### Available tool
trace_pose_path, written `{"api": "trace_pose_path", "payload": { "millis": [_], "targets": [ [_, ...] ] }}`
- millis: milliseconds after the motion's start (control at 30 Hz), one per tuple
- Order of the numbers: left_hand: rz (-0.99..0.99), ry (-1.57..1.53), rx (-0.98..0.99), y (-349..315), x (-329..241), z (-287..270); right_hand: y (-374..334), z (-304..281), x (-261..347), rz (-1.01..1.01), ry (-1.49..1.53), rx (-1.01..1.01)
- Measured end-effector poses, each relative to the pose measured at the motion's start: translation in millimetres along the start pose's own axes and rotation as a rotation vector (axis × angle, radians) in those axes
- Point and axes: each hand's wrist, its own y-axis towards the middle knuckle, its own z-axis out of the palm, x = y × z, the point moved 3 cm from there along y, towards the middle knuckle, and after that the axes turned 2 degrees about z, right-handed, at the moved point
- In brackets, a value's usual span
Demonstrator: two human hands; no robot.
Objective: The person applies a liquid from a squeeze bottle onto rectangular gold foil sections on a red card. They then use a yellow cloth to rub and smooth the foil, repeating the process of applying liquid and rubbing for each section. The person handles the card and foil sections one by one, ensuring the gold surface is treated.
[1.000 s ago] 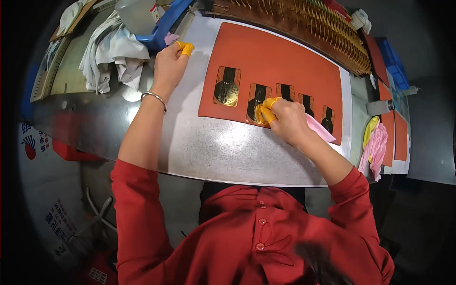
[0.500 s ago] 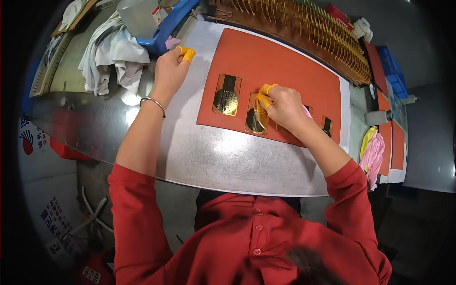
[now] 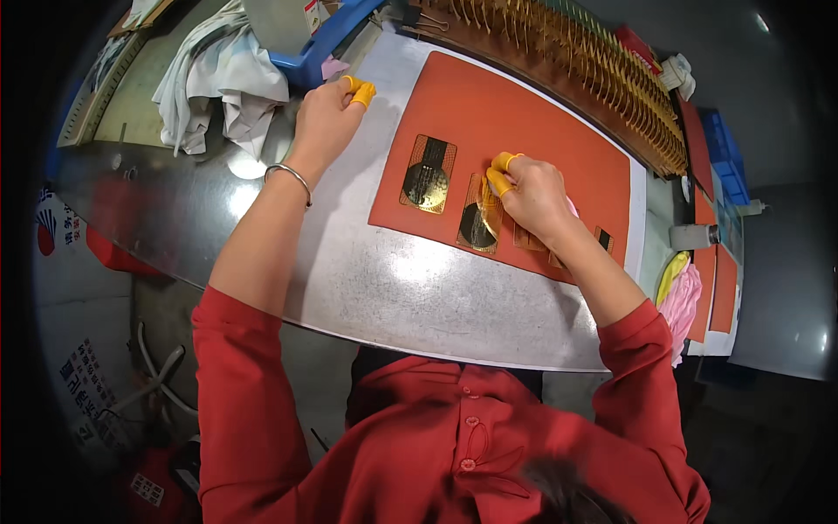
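Observation:
My left hand [image 3: 333, 118], with yellow finger cots on its thumb and a finger, is closed above the table's left part. Whatever it may hold is too small or hidden to see. My right hand [image 3: 534, 196], also in yellow finger cots, pinches at the upper right corner of a thin gold-and-black plate [image 3: 479, 223]. A bit of pink [image 3: 572, 208] shows beyond its palm; what the fingers grip is hidden. Left of it, another gold-and-black plate [image 3: 428, 175] lies flat on the orange mat [image 3: 524, 113]. More such plates are partly covered by my right hand and forearm.
A slotted rack [image 3: 576, 74] of gold pieces stands along the mat's far edge. White cloths [image 3: 229, 83] and a blue bin [image 3: 301, 65] are at far left. On the right are a grey bottle [image 3: 694, 236] and a pink cloth [image 3: 683, 306]. The metal table's near edge [image 3: 436, 350] curves before me.
The view has shifted slightly, so the mat and plates sit a little further right. My right hand stays at the same plate, and my left hand remains closed near the mat's upper left.

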Motion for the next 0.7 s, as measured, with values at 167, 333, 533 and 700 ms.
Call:
{"api": "trace_pose_path", "payload": {
  "millis": [167,333,533,700],
  "targets": [
    [0.007,0.028,0.0,1,4,0,-18,4,9,-0.135,-0.026,-0.002],
    [-0.014,0.021,0.019,2,5,-1,-14,-1,12,-0.154,-0.05,0.016],
    [-0.029,0.006,0.008,2,-3,-5,-2,-2,-1,-0.058,-0.013,0.016],
    [0.024,0.009,-0.007,5,5,1,-4,1,-11,-0.023,-0.03,0.021]
  ]
}}
